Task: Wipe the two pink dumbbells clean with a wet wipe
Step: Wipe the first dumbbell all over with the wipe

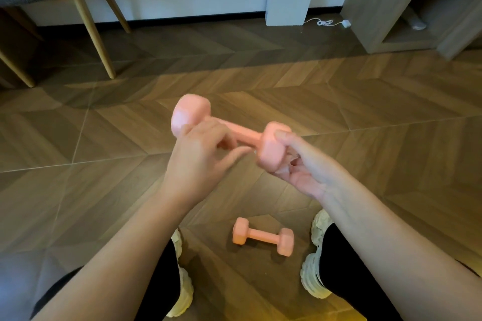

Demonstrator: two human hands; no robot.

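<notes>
Two pink dumbbells on my feed: the raised dumbbell [245, 135] is up in mid-air, left hand [200, 154] curled round its handle by the left head, right hand [307, 169] cupping the other head with a wet wipe [285, 170] bunched in the palm. The second dumbbell [263, 236] lies on the wood floor [365, 138] between the shoes [317, 232].

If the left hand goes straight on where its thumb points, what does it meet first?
The left hand would likely meet the right-side head of the raised pink hexagonal-ended dumbbell, cupped by the right hand; blur leaves depth unsure.
</notes>
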